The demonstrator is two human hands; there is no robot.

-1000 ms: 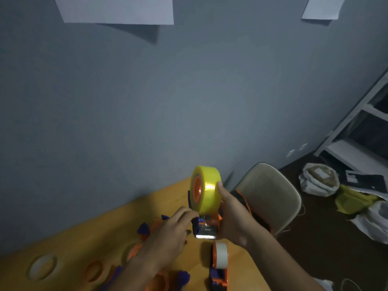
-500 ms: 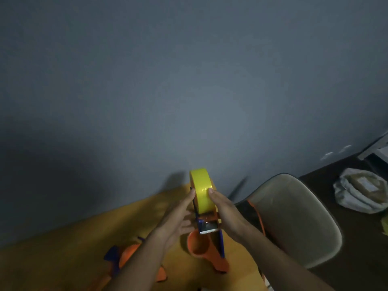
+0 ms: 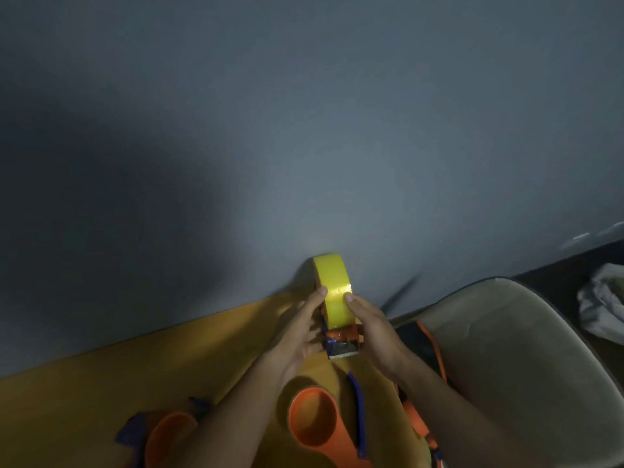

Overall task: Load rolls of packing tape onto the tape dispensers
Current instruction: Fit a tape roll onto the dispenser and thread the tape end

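Tape roll (image 3: 334, 292), yellow, now sits edge-on to us on the dispenser (image 3: 341, 342), lifted above the desk (image 3: 101, 383); a second ago its side faced us, so we judge it seated. Our left hand (image 3: 297, 332) and right hand (image 3: 371, 329) each keep a curled grip on roll and dispenser. Two empty orange dispensers (image 3: 314, 423) lie below; a chair (image 3: 506, 349) stands right.

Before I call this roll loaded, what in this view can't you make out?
- Hub and core of the yellow roll: head view, edge-on, hidden by the left hand and right hand.
- Tape end at the blade: too blurred.
- Empty dispensers: cut by the bottom edge and forearms.
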